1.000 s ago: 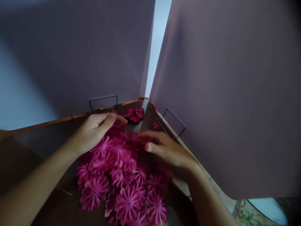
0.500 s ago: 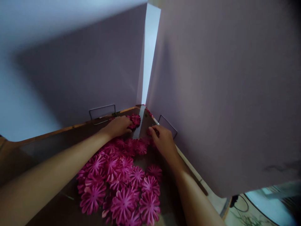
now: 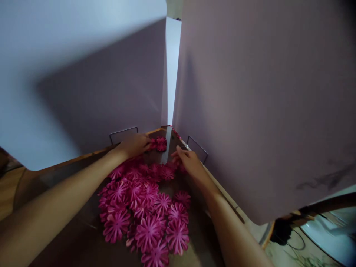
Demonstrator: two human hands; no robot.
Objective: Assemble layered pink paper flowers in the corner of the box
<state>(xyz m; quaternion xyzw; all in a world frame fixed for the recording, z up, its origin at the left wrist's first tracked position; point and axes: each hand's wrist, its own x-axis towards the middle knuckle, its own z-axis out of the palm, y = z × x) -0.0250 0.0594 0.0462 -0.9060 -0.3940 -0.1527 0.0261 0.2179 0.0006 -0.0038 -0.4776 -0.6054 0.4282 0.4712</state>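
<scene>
While the pile of magenta paper flowers (image 3: 144, 207) is lying mid-table (image 3: 55, 174), both hands are reaching past it: the right hand (image 3: 187, 160) loosely open, the left hand (image 3: 134, 145) curling onto the small flower cluster (image 3: 159, 144) at the far corner.

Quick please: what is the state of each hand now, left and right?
Left hand: fingers curled at the small flower cluster; grip cannot be told.
Right hand: palm down on pink paper flowers; grip cannot be told.

Dim, pink-tinted view; daylight enters upper left, edges bend, and the far corner seems soft.
</scene>
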